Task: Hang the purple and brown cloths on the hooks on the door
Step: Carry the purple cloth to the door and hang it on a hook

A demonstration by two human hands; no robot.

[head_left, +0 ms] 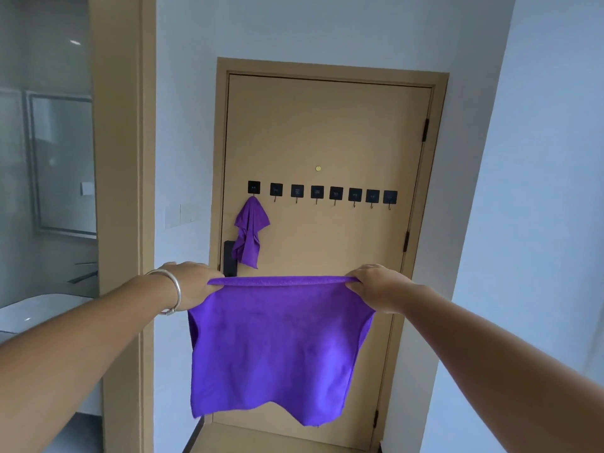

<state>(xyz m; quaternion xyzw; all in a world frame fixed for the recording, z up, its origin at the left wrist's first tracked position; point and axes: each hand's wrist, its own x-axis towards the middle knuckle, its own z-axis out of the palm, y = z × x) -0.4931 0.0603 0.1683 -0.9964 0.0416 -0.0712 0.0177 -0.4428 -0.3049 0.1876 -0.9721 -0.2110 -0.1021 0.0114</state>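
Landmark: door [327, 132]. One purple cloth [250, 232] already hangs bunched from the leftmost hook [254, 188] of the row across the door's middle; seven hooks to its right stand bare. No brown cloth in view, so the task looks under half done.

A second purple cloth [277, 348] is held spread flat in front of the door's lower half. Left hand [191, 282] and right hand [376, 284] each pinch a top corner, fingers curled over the edge. Top edge runs level, left to right; the body hangs straight down, its face toward the door.
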